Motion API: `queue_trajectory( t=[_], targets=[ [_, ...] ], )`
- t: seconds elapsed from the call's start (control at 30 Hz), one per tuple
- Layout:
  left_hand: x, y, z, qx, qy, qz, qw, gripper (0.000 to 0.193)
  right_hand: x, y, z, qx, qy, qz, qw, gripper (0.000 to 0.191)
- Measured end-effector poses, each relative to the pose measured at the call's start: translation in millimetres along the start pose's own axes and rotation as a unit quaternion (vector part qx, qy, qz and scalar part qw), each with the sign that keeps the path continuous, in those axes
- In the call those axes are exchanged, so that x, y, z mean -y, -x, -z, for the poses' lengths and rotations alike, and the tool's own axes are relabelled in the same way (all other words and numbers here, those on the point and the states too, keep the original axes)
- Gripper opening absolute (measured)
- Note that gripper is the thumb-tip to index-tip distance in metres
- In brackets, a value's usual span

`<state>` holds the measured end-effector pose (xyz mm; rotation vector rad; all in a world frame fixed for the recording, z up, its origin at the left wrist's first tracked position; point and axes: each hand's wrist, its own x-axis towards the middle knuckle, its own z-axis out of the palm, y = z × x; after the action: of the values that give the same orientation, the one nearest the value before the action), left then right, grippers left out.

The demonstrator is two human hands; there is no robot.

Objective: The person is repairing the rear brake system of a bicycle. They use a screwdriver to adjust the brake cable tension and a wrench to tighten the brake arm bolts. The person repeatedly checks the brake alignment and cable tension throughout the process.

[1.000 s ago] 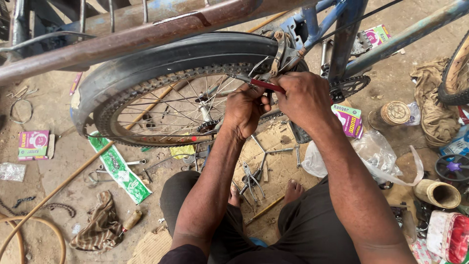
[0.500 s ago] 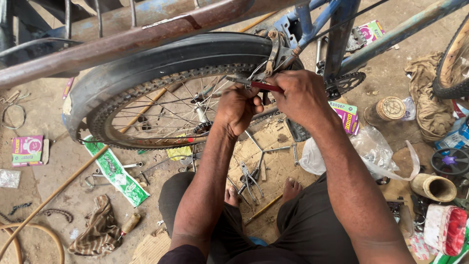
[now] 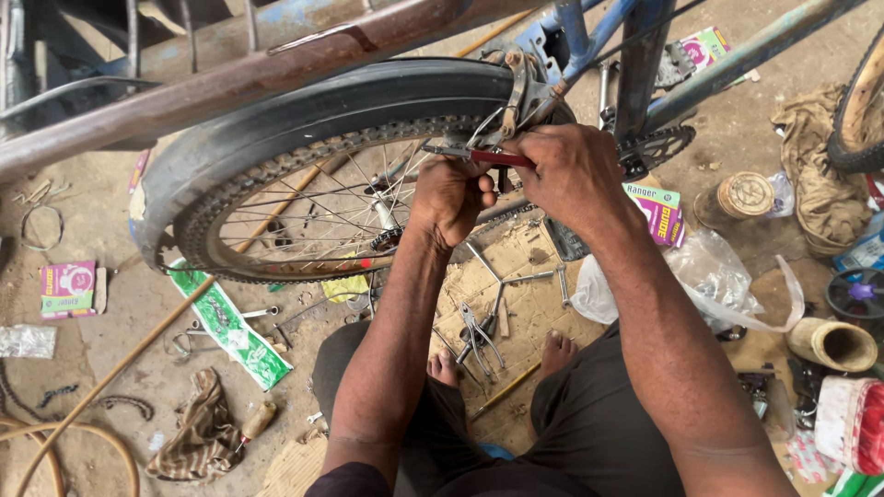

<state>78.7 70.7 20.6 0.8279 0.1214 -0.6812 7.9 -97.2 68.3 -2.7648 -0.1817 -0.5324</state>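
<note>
Both hands at the rear brake, top of the wheel (image 3: 304,198).
Right hand (image 3: 575,175) fingers wrapped around red-handled pliers (image 3: 493,156); left hand (image 3: 451,195) curled just below, touching them, contents unclear. 2 spare pliers (image 3: 479,333) on cardboard (image 3: 525,294) below.

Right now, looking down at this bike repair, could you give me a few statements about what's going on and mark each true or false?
1. Both hands are up at the brake above the rear wheel. True.
2. The right hand grips a red-handled tool. True.
3. The left hand rests on the floor. False: it is raised at the wheel's rim beside the tool.
4. The wheel has no tyre. False: a knobbly tyre is fitted, under a dark mudguard.
5. Pliers lie on cardboard near the bare feet. True.
</note>
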Motion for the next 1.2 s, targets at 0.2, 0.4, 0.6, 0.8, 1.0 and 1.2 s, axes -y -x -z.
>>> queue_trajectory(
  t=[0.2,0.4,0.6,0.8,1.0,1.2],
  targets=[
    [10.2,-4.9,3.6,0.018,0.070,0.006,0.997,0.007,7.1,3.1,-6.0,-0.062,-0.017,0.003,0.998,0.007],
    [10.8,6.6,4.0,0.051,0.051,-0.010,0.997,0.021,8.2,4.4,-2.5,-0.020,0.016,-0.013,1.000,0.007],
    [12.3,11.9,-5.8,0.043,-0.016,-0.052,0.998,0.022,6.0,3.5,-7.1,-0.046,-0.035,-0.001,0.998,0.013],
    [34.9,2.7,-4.7,-0.024,-0.002,-0.155,0.988,0.016,7.2,10.8,-13.5,-0.121,-0.063,0.046,0.990,0.020],
    [50.3,5.4,14.2,0.037,0.028,-0.196,0.979,0.023,-6.9,15.2,-25.3,-0.147,-0.051,0.067,0.985,0.032],
    [52.3,25.6,28.6,-0.017,0.060,-0.276,0.959,0.024,-19.2,20.9,-36.6,-0.154,-0.058,0.101,0.981,0.033]
  ],
)
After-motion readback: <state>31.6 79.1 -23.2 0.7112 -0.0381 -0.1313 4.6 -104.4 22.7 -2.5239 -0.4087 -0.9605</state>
